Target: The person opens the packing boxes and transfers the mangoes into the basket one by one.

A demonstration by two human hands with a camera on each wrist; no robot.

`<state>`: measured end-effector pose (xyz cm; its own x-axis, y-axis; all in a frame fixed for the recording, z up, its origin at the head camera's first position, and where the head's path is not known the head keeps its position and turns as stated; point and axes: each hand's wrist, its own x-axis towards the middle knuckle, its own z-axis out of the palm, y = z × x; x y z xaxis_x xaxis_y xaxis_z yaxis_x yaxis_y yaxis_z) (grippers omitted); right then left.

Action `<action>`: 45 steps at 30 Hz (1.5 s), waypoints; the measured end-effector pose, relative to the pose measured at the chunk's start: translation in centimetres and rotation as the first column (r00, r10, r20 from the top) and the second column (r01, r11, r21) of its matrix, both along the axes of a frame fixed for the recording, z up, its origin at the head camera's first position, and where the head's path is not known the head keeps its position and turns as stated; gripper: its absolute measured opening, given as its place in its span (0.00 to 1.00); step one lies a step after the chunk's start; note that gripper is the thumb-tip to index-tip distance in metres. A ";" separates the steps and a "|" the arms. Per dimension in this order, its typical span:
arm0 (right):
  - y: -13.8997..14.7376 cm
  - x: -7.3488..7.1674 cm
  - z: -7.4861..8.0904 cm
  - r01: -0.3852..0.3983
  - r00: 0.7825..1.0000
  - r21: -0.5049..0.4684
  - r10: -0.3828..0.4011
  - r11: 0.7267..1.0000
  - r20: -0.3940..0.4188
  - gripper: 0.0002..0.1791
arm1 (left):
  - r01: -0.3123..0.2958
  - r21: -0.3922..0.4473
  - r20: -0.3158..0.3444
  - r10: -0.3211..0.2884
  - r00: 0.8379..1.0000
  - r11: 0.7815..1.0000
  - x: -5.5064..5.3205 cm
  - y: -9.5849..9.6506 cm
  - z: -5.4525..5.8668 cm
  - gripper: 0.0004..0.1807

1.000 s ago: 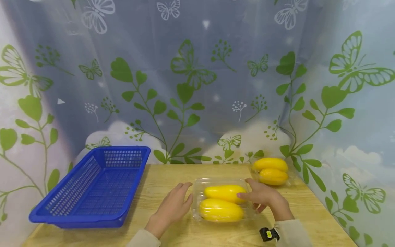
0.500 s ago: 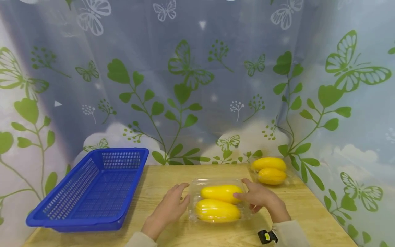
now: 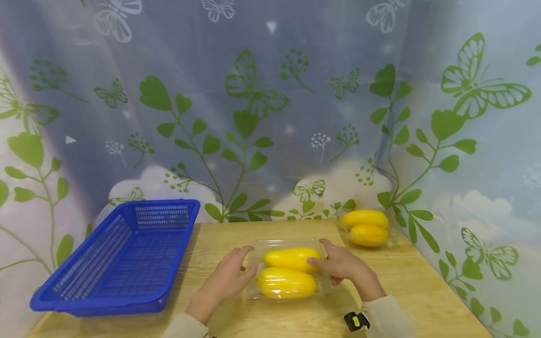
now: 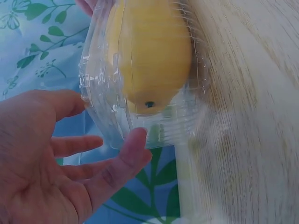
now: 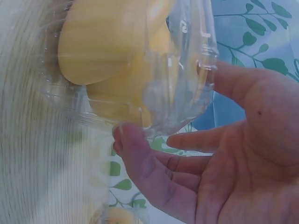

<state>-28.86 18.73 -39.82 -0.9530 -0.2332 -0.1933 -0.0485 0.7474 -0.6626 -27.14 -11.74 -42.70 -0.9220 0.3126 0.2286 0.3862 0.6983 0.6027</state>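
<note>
A clear plastic clamshell box [image 3: 270, 244] sits on the wooden table with two smooth yellow oblong fruits [image 3: 286, 283] inside. My left hand [image 3: 226, 277] is at its left end; in the left wrist view two fingertips lie right at the box's lid rim and end wall, the fingers [image 4: 77, 145] spread and relaxed. At the right end, my right hand [image 3: 344, 263] holds the box, thumb over the lid edge and bent fingers [image 5: 135, 149] along the end wall. A dark stem spot shows on one fruit [image 4: 154, 56] through the plastic.
A blue plastic basket [image 3: 168, 281] with slotted walls stands on the left of the table [image 3: 220, 234]. Another clear box with two yellow fruits [image 3: 364, 219] is at the back right. A butterfly-and-leaf patterned curtain [image 3: 186, 56] closes off the back and sides.
The box has shifted a little left with both hands around it. My left thumb, apart from the box earlier, now overlaps its left edge. The head view has shifted slightly.
</note>
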 end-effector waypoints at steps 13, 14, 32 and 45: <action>-1.0 0.1 -0.2 0.004 1.000 0.020 -0.004 1.000 -0.020 0.46 | 0.046 -0.027 -0.040 -0.047 0.998 0.999 -0.1 -0.3 0.3 0.21; -1.0 0.1 -0.2 0.003 1.000 0.017 -0.002 1.000 -0.017 0.46 | 0.049 -0.029 -0.042 -0.050 0.998 0.998 -0.1 -0.2 0.3 0.21; -1.3 0.0 -0.5 -0.042 0.999 -0.025 0.041 0.999 -0.029 0.46 | 0.066 -0.043 -0.053 -0.068 0.996 0.997 -0.3 -0.7 0.0 0.24; -1.6 -0.4 -1.0 -0.056 0.998 -0.064 0.053 0.996 -0.043 0.44 | 0.061 -0.089 0.104 -0.052 0.993 0.994 0.3 -0.9 0.5 0.47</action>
<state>-29.30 17.13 -40.84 -0.9454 -0.2958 -0.1366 -0.1166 0.6985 -0.7061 -26.85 -12.68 -42.16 -0.9192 0.3801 0.1031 0.3670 0.7315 0.5747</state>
